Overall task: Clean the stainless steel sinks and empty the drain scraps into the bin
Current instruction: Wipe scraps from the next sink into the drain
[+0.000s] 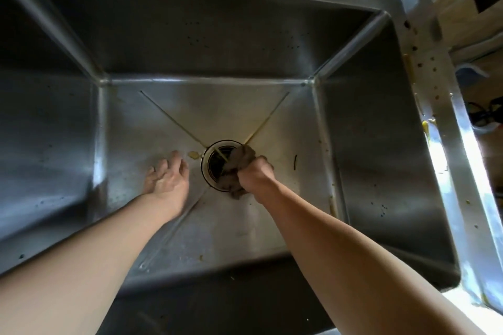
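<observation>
Sink (217,43) drain (217,164) sits under my right hand (255,174), fist gripping a brown rag (236,168); my left hand (166,177) rests spread on the floor just left.

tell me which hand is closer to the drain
Right. The right hand grips a rag at the drain's right rim. The left hand rests on the sink floor, just left of it.

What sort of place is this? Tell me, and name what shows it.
Probably a commercial or back-of-house kitchen wash area. A deep welded stainless steel sink with a large drain, food specks on its wide steel rim, and the right hand scrubbing with a rag.
</observation>
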Tool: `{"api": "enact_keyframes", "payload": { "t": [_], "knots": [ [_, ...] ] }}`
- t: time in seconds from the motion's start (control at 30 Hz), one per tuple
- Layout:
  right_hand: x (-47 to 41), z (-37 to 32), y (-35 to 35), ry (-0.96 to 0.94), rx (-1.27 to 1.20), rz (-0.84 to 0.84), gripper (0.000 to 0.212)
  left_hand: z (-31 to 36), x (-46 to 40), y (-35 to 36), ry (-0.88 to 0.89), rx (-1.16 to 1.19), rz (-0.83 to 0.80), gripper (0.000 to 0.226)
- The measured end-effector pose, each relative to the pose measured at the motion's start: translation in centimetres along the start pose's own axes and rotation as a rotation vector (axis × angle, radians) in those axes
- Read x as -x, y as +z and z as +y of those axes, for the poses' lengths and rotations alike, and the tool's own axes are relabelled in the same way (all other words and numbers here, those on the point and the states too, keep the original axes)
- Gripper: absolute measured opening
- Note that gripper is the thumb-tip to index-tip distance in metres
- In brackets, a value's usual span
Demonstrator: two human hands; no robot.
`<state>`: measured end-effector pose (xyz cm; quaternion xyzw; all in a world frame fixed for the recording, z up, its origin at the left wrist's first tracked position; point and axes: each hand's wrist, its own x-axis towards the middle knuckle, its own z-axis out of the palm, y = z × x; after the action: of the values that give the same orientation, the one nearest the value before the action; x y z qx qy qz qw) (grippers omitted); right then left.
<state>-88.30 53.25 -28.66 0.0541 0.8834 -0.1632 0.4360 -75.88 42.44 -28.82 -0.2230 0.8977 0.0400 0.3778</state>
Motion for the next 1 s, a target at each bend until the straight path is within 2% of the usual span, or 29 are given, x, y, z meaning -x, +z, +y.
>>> {"api": "enact_keyframes", "payload": {
  "t": [0.1, 0.27, 0.33, 0.47, 0.53, 0.7, 0.77, 0.9, 1.0],
  "knots": [
    [1.2, -0.2, -0.6, -0.072, -0.094, 0.034, 0.016, -0.6, -0.2, -0.3, 0.001, 0.044, -0.040, 0.074],
    [1.9, 3.2, -5.4, -0.052, -0.177, 0.285, 0.032, -0.9, -0.2, -1.0, -0.038, 0.088, -0.019, 0.070],
    [1.2, 5.1, -8.3, -0.063, -0.072, 0.410, 0.036, -0.6, -0.3, -1.2, -0.066, 0.107, 0.014, 0.072],
    [-1.6, 7.9, -11.2, -0.080, 0.406, 0.533, 0.044, -0.4, -0.8, -1.2, -0.088, 0.099, 0.027, 0.076],
    [-3.4, 8.4, -9.9, -0.103, 0.545, 0.520, 0.043, -0.4, -1.1, -0.9, -0.082, 0.079, 0.033, 0.075],
    [-5.6, 7.1, -6.0, -0.053, 0.666, 0.474, 0.052, -0.3, -1.5, -0.8, -0.067, 0.039, 0.056, 0.073],
    [-5.4, 6.3, -5.3, -0.089, 0.598, 0.451, 0.053, -0.1, -1.6, -1.0, -0.073, 0.023, 0.058, 0.075],
    [-3.1, 3.9, -2.6, -0.228, 0.311, 0.373, 0.039, 0.3, -1.4, -1.1, -0.090, 0.031, 0.035, 0.081],
    [-1.6, 2.0, 0.1, -0.329, 0.320, 0.334, 0.039, 0.2, -1.2, -1.1, -0.089, 0.041, 0.029, 0.082]
  ]
}}
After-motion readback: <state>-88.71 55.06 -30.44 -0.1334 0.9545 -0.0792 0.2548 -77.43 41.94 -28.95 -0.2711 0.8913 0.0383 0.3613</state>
